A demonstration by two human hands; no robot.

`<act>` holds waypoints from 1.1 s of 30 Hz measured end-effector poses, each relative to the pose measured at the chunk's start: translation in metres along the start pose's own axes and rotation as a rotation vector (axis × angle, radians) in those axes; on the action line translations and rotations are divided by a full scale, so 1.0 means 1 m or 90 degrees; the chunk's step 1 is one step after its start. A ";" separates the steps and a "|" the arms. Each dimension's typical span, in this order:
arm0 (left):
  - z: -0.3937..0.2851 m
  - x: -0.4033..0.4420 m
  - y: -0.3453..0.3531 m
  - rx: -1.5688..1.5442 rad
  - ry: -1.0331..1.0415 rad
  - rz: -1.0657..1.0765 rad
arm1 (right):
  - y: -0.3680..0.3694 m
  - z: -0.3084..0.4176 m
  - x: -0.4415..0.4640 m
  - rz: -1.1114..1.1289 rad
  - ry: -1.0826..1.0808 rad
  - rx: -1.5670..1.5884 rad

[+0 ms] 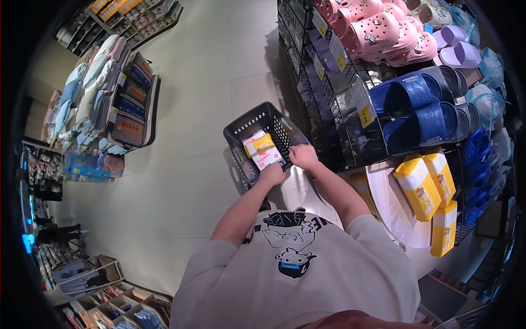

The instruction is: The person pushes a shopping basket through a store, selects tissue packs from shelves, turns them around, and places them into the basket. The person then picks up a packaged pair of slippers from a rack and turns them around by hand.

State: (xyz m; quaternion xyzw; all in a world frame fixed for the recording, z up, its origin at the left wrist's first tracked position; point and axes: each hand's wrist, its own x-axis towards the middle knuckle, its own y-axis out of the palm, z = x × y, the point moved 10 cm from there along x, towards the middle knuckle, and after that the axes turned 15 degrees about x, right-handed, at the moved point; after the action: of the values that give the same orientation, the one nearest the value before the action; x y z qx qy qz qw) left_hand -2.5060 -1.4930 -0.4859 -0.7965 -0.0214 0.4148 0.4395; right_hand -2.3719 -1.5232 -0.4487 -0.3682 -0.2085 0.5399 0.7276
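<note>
A dark grey shopping basket (233, 130) with perforated walls is in front of my body, above the floor. My left hand (272, 174) is closed on its near side, close to the packs inside. My right hand (303, 157) grips the near right corner of the same basket. Inside lies a yellow and white soft pack (259, 145), with a white pack with pink print (268, 158) against it. Part of the basket's near edge and my fingertips are hidden by my hands.
To the right stands a wire rack with pink clogs (375, 34) and blue slides (419, 123). Yellow packs (419, 186) lie on a round pale stand (383, 192) beside my right arm. On the left is a display of folded clothes (90, 88). Pale tiled floor (213, 66) stretches ahead.
</note>
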 end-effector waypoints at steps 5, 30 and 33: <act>0.044 0.042 -0.015 -0.020 0.016 -0.004 | 0.015 0.022 0.038 0.039 -0.004 0.008; 0.165 0.195 -0.166 0.138 0.136 0.011 | 0.075 -0.008 0.249 0.134 0.145 -0.050; 0.164 0.217 -0.181 0.170 0.139 -0.001 | 0.065 -0.008 0.272 0.141 0.101 -0.055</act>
State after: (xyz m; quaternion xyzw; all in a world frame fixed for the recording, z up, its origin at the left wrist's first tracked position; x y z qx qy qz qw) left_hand -2.4153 -1.1836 -0.5394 -0.7713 0.0812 0.3244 0.5415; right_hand -2.3179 -1.2609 -0.5292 -0.4617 -0.1315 0.5765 0.6611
